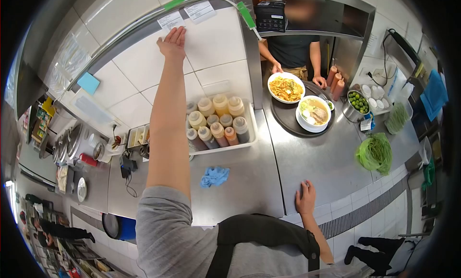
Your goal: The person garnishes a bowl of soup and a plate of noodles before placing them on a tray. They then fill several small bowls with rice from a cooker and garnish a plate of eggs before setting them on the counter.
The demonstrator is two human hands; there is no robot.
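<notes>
Raised high, my left hand (173, 43) has its fingers spread against the lower edge of a white paper slip (170, 20) on the metal strip. A second slip (200, 11) hangs to its right. My right hand (306, 197) rests with fingers apart on the front edge of the steel counter (249, 187), holding nothing. Across the counter a person's hand (277, 67) touches a white bowl of noodles (286, 88) over a dark round tray (288, 123). On that tray stands a bowl of soup (313, 112).
A white bin (252, 126) holds several squeeze bottles. Near it lies a crumpled blue cloth (214, 176). To the right are a metal pot of limes (357, 100), a green bag of herbs (376, 154) and red bottles (337, 89). Other people stand at both lower sides.
</notes>
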